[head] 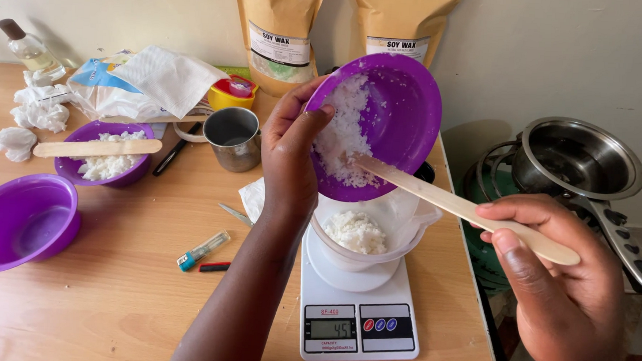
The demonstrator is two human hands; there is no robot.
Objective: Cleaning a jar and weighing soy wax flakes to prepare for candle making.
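Above the white kitchen scale (357,329), the left hand (290,160) holds a purple bowl (393,126) tipped steeply, its open side facing down and toward the person. The thumb is hooked over the near rim and presses on the inside. The other fingers are behind the bowl, so I cannot tell how they lie, but probably they support the back wall. White wax flakes (345,134) stick to the lower left part of the bowl, just beside that thumb.

Directly under the tilted rim stands a clear plastic container (365,238) on the scale, and it already has a small heap of flakes inside. Bowl rim and container are near each other but not touching.

The right hand (557,288) comes from the right and pinches the wide end of a wooden stick (466,208) between thumb and curled fingers. The long axis of the stick runs from this hand up and left, and its far tip rests inside the bowl, against the flakes. So the flakes lie to the left of the right hand, at the other end of the stick, and the container is below that tip.

On the left of the wooden table (109,316) are a second purple bowl (102,163) with flakes and an empty purple bowl (18,223), both well apart from the hands.
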